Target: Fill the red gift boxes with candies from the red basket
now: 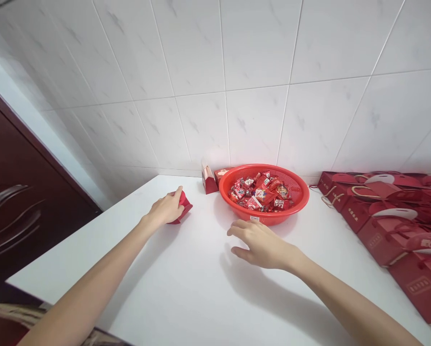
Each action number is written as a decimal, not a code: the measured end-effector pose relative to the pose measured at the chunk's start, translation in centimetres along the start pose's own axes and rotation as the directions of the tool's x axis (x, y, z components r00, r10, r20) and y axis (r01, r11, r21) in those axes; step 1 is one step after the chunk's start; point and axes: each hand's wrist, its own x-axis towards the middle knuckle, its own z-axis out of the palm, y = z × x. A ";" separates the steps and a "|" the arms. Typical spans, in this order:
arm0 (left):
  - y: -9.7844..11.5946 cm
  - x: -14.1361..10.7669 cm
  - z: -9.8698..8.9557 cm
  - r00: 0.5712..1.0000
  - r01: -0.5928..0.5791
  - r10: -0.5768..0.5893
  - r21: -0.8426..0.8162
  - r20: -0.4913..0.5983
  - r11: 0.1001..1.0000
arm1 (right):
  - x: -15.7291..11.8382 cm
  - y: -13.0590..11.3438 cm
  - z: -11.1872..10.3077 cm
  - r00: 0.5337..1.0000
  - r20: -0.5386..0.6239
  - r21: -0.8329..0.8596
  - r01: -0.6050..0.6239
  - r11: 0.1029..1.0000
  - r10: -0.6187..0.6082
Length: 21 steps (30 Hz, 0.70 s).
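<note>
One small red box [185, 216] is grasped by the left hand [166, 208], left of the red basket [269, 219]; whether the white table [186, 293] is touched by it cannot be told. The right hand [260, 243] is left free, its fingers parted and bent, just in front of the basket. Wrapped sweets [262, 194] are heaped inside the basket. Behind, near the tiled wall [255, 120], two other boxes [211, 182] are set. Larger red boxes [370, 238] are lined up along the right side.
</note>
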 end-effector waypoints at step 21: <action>4.2 -5.5 -0.2 0.855 -0.451 0.509 -0.621 -0.095 0.641 | 1.9 0.4 -0.9 0.984 -0.176 0.442 0.105 0.891 -0.029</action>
